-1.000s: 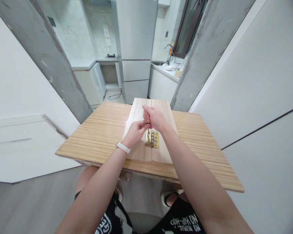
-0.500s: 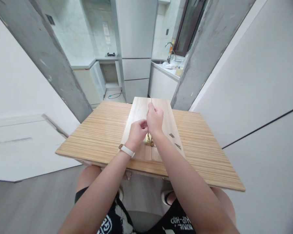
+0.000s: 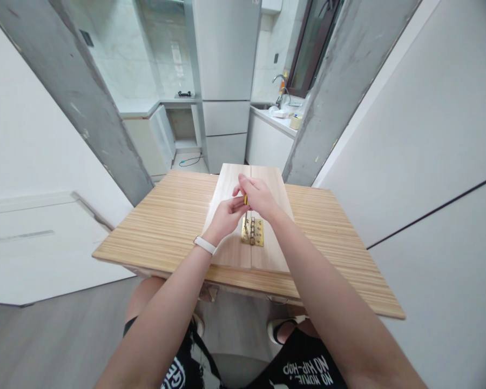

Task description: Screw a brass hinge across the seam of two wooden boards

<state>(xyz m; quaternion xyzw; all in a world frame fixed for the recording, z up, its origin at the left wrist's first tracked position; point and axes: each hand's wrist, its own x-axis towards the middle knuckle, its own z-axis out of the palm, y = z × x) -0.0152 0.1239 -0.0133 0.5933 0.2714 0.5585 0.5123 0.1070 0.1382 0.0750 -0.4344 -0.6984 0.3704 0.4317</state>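
Note:
A brass hinge lies open across the seam between two pale wooden boards, with screws in its leaves. Above its left leaf stands a screwdriver with a yellow and black handle, its shaft pointing down toward the leaf. My right hand is wrapped round the top of the handle. Closed fingers of my left hand hold the screwdriver low down, near where handle meets shaft. Whether the tip sits in a screw is too small to tell.
The boards rest on a wood-grain table. Behind it stand a fridge, a counter with a sink and tap, and an open cupboard. Bare grey pillars and white panels flank the table.
My right hand has tilted and shifted, so the handle and the whole hinge now show. The loose screws on the right board are now hidden behind my right arm.

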